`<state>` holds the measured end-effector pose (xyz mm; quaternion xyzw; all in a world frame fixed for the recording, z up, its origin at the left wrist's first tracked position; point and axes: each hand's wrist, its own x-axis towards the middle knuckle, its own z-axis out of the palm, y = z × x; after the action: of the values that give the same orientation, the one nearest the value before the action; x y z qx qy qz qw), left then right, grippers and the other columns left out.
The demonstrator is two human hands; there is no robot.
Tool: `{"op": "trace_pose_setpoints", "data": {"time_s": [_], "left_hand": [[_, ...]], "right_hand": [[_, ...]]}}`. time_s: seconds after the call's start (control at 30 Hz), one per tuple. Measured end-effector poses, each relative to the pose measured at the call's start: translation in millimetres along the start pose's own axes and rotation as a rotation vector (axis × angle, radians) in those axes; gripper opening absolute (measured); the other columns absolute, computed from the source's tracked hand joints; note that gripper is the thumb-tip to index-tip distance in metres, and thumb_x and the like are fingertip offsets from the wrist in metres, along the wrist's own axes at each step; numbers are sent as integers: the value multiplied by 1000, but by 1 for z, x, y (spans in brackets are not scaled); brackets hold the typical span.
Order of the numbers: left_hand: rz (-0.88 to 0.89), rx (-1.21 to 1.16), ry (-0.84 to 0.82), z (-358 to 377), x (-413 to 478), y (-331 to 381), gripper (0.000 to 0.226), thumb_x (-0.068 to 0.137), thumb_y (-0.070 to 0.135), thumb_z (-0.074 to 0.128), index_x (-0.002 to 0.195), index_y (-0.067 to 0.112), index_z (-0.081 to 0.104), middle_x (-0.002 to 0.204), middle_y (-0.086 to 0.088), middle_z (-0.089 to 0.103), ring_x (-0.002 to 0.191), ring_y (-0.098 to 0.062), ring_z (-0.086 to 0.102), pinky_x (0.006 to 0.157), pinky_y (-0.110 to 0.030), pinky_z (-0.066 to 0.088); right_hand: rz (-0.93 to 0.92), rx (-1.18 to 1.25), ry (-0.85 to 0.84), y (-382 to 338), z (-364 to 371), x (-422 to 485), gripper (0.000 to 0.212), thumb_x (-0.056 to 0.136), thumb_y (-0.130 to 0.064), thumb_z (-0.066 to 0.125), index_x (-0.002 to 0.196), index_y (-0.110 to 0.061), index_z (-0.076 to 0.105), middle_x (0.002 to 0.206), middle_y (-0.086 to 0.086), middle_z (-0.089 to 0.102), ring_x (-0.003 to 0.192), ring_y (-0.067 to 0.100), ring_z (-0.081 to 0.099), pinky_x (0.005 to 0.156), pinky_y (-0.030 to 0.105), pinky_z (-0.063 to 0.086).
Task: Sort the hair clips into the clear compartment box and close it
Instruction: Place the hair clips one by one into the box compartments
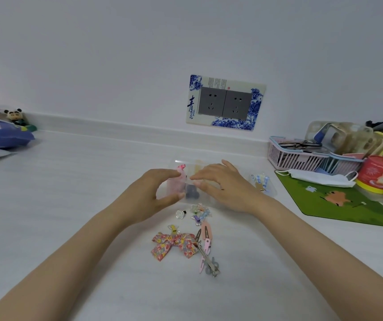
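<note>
The clear compartment box (194, 166) sits on the white desk, mid-frame, with pink and dark clips showing through its plastic. My left hand (155, 193) grips its left front part, thumb and fingers pinched on the plastic. My right hand (222, 184) lies over its right half, fingertips on the middle of the box; whether the lid is up or down I cannot tell. In front of the box lie loose clips: a floral fabric bow (174, 245), pink snap clips (205, 239), a long metal clip (209, 262), small translucent clips (199, 212) and a white rose clip (180, 214).
A blue-and-white bow clip (261, 180) lies right of the box. A green mat (338, 205) holds a face mask (317, 178), a red tin (380, 173) and pink baskets (301, 156). A purple pack (0, 135) is far left. Wall sockets (225, 104) are behind.
</note>
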<state>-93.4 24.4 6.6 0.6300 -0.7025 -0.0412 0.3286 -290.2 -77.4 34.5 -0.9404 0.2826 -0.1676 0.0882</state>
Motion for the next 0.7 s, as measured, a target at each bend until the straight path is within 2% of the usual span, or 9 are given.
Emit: {"op": "trace_pose_setpoints", "data": {"time_s": [0.1,0.17,0.23,0.3,0.4,0.57,0.63,0.7], "left_hand": [[59,-15,78,-6,-1,7,42,81,47,61,119,29,59,124,13,58,115,-6,49,96,-22,38],[75,-58,110,-11,-2,13,24,79,43,66,99,30,68,102,14,66,94,-7,57,83,-27,48],[37,-90,27,-12,-4,18,15,77,39,70,87,28,72,87,12,69,79,-9,60,73,-32,52],[-22,-7,-126,-7,-5,18,20,76,41,71,91,28,72,86,14,69,75,-8,62,72,-31,53],[-72,116,-233,4,-6,13,25,76,45,70,97,30,71,89,16,66,74,-5,62,70,-25,50],[-96,56,-235,11,-5,11,15,76,42,72,83,28,71,83,12,69,70,-7,62,67,-28,51],[-72,4,-220,8,-4,11,10,76,36,74,81,27,71,79,11,70,67,-7,61,64,-24,50],[-45,-75,-146,2,-1,11,8,77,32,74,80,24,72,75,9,70,64,-5,59,61,-19,47]], "right_hand": [[-49,46,129,-1,1,-8,42,90,-51,39,120,-29,60,127,-10,58,123,3,43,114,29,12],[-88,154,258,-6,3,-18,32,89,-46,47,109,-28,64,111,-16,62,109,0,50,104,27,28],[-91,265,286,-10,9,-30,19,88,-38,55,97,-27,68,97,-18,65,96,1,57,92,27,41],[-36,370,210,-12,17,-40,12,87,-35,60,91,-29,69,90,-17,67,89,4,60,83,29,47],[55,466,166,-11,28,-44,7,85,-35,63,89,-34,69,90,-16,68,87,5,60,78,31,49],[135,504,121,-2,32,-44,9,79,-32,71,86,-27,73,93,-8,68,83,8,60,75,31,47],[135,503,119,-1,34,-45,8,76,-31,75,83,-26,73,88,-5,66,76,11,57,65,22,43],[148,504,145,-2,39,-45,11,72,-32,78,81,-26,74,81,-9,63,69,8,51,62,14,38]]}}
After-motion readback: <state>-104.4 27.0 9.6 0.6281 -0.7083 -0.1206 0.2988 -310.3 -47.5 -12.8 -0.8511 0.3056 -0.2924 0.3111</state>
